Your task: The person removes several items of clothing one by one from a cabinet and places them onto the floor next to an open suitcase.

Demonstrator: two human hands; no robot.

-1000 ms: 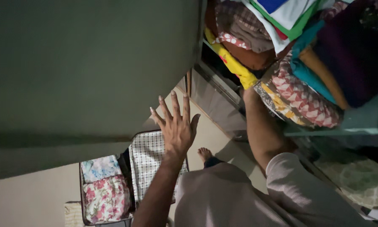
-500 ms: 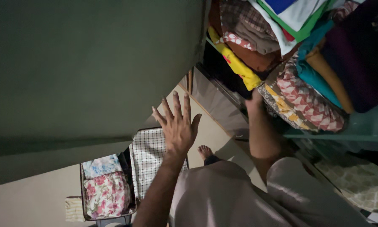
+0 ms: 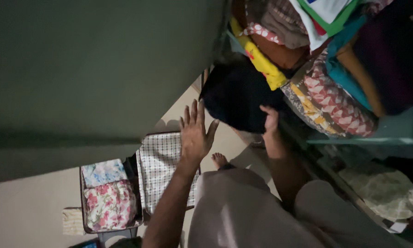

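Head view only, looking down past our own arms. Our right hand (image 3: 270, 125) grips the lower edge of a dark cloth (image 3: 237, 100), fingers curled onto it; the cloth hangs out in front of the shelf (image 3: 353, 141), just below the stack of folded clothes (image 3: 316, 55) and touching its underside. Our left hand (image 3: 195, 133) is spread wide, fingers apart and pointing up, holding nothing; it sits just beside the left edge of the dark cloth, and we cannot tell whether the fingertips touch it.

Left of both hands, a green door (image 3: 101, 69) fills the upper part of the picture. The stack holds a yellow piece (image 3: 260, 62), a red and white patterned piece (image 3: 339, 103), a teal one (image 3: 349, 82) and a dark purple one (image 3: 390, 59), packed tight together on the shelf.

Below our left forearm, an open suitcase (image 3: 84, 220) lies on the floor, with a checked lining (image 3: 163, 160) on its lid and floral fabrics (image 3: 109, 204) folded in the other half. Our bare foot (image 3: 219, 160) shows on the floor between the suitcase and the shelf. A pale patterned cloth (image 3: 383, 190) lies on the level under the shelf.
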